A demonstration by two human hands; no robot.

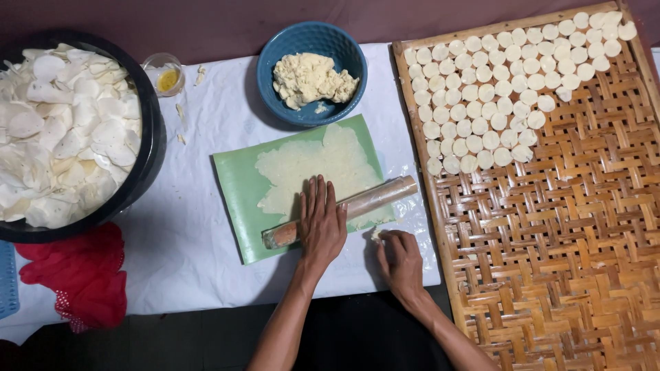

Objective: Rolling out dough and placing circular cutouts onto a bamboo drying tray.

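Two hands are being used: the left hand [321,223], spread flat, is pressing the rolling pin [342,210] evenly over the dough sheet [309,168]; beside the pin, the right hand [400,260] is pinching a dough scrap [376,235].

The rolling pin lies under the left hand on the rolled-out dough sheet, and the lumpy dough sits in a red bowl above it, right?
Not quite: the bowl holding the lumpy dough is blue, not red, as the head view shows. The rest holds: the left hand presses on the rolling pin, which lies across the dough sheet.
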